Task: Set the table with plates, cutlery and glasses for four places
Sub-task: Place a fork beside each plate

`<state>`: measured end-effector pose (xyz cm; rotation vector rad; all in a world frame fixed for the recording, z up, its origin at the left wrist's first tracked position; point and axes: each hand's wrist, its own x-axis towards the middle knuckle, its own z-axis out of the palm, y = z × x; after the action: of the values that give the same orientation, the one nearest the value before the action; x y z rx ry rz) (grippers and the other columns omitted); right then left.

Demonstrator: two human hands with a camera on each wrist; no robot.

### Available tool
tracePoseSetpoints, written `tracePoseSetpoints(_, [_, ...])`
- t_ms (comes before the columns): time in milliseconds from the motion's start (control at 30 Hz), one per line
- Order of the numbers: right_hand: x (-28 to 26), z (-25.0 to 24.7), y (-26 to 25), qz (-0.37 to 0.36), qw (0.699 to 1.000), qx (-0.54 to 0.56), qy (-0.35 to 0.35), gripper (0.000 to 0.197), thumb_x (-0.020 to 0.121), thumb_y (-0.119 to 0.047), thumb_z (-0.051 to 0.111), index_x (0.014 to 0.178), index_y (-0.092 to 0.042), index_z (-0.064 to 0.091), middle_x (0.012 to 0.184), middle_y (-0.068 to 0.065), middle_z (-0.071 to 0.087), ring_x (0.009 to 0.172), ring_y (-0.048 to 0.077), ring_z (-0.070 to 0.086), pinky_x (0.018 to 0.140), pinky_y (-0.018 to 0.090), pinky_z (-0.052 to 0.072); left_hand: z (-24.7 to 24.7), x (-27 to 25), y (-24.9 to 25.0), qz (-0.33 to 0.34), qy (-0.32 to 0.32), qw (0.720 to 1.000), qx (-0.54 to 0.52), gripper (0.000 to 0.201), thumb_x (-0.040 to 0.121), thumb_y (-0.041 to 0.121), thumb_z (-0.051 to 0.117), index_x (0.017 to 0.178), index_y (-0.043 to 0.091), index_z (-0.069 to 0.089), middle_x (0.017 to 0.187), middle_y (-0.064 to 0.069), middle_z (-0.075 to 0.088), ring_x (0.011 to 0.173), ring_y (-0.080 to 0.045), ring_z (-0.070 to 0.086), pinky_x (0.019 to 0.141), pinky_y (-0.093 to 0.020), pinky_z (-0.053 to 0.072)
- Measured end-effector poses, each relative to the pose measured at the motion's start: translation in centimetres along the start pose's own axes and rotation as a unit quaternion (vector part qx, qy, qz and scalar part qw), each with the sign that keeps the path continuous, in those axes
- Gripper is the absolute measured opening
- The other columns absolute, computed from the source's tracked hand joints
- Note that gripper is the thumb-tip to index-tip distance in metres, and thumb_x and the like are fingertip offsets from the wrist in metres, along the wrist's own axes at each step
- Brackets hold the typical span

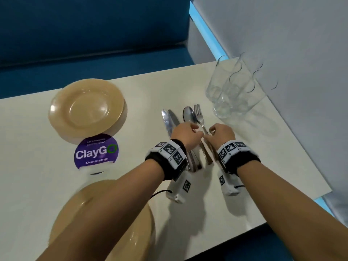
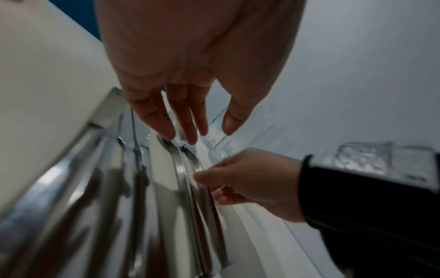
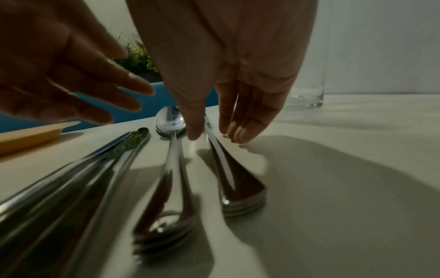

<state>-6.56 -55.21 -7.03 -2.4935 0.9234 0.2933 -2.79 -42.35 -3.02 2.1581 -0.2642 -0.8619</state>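
Cutlery lies in rows mid-table: knives (image 1: pixel 169 119) on the left, stacked spoons (image 1: pixel 188 113) in the middle, stacked forks (image 1: pixel 197 112) on the right. My right hand (image 1: pixel 220 132) reaches down onto the forks (image 3: pixel 231 175). Its thumb and fingers (image 3: pixel 240 135) close on either side of the top fork's neck. My left hand (image 1: pixel 185 132) hovers over the spoon and knife handles with straight fingers (image 2: pixel 185 122) and holds nothing. One stack of beige plates (image 1: pixel 86 108) sits far left, and another stack (image 1: pixel 113 213) lies near me under my left forearm. Several clear glasses (image 1: pixel 231 87) stand far right.
A purple round ClayGo sticker (image 1: pixel 96 153) lies on the white table (image 1: pixel 263 147) between the plate stacks. A blue bench (image 1: pixel 94 44) runs along the far edge. A grey wall (image 1: pixel 282 34) bounds the right side, close behind the glasses.
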Motion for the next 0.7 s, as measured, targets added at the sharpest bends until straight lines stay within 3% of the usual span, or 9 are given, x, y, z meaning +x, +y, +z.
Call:
tracePoseSetpoints(167, [1.6,-0.3,-0.2,-0.032,0.999,-0.018,-0.019,0.02,0.083,-0.015,0.062,0.099,-0.009,0.072,0.102,0.013,0.071,0.097,0.028,0.065,0.08,0.029,0.049,2.1,1.4,1.2,-0.016,0.02,1.0,0.003,0.028,0.091,0.026,0.054,0.116,0.018,0.065,0.119,0.0,0.065,0.111,-0.016,0.059,0.093,-0.024,0.043])
tracePoseSetpoints(267, [1.8,-1.0,0.5,-0.022,0.999,0.002,-0.029,0.016,0.083,-0.016,0.064,0.089,-0.007,0.075,0.09,0.013,0.073,0.089,0.026,0.067,0.069,0.024,0.045,2.5,1.8,1.4,-0.027,0.033,0.999,-0.001,0.029,0.091,0.026,0.054,0.116,0.017,0.065,0.12,-0.001,0.065,0.113,-0.017,0.058,0.096,-0.026,0.043])
tracePoseSetpoints(400, [0.8,-2.4,0.8,-0.037,0.997,0.068,-0.006,0.017,0.082,-0.021,0.068,0.088,-0.007,0.074,0.089,0.01,0.073,0.087,0.022,0.065,0.075,0.024,0.044,2.8,2.5,1.0,-0.031,0.048,0.997,-0.044,0.037,0.094,0.031,0.05,0.124,0.013,0.06,0.124,-0.004,0.062,0.115,-0.021,0.058,0.103,-0.033,0.043])
tracePoseSetpoints(500, [-0.5,-2.9,-0.9,-0.09,0.99,0.111,-0.009,0.014,0.079,-0.021,0.07,0.083,-0.008,0.074,0.081,0.01,0.073,0.08,0.021,0.067,0.079,0.029,0.053,2.7,2.3,0.5,-0.023,0.052,0.99,-0.131,0.032,0.098,0.024,0.043,0.113,0.005,0.065,0.107,-0.015,0.068,0.098,-0.032,0.065,0.09,-0.041,0.054])
tracePoseSetpoints(600, [-1.7,-2.4,-3.3,-0.115,0.983,0.141,-0.025,0.013,0.077,-0.021,0.07,0.08,-0.009,0.074,0.075,0.007,0.071,0.078,0.022,0.069,0.081,0.034,0.056,1.3,1.1,-0.8,-0.052,0.064,0.947,-0.312,0.029,0.1,0.014,0.042,0.107,-0.005,0.063,0.087,-0.015,0.065,0.069,-0.025,0.065,0.063,-0.03,0.06])
tracePoseSetpoints(700, [-3.4,-1.2,-5.8,-0.116,0.976,0.171,-0.074,0.007,0.078,-0.019,0.071,0.079,-0.012,0.072,0.075,0.004,0.068,0.08,0.02,0.068,0.085,0.034,0.055,-1.1,-0.4,-3.4,-0.054,0.085,0.933,-0.346,0.023,0.098,0.014,0.049,0.102,-0.002,0.065,0.088,-0.018,0.066,0.062,-0.026,0.067,0.068,-0.039,0.06])
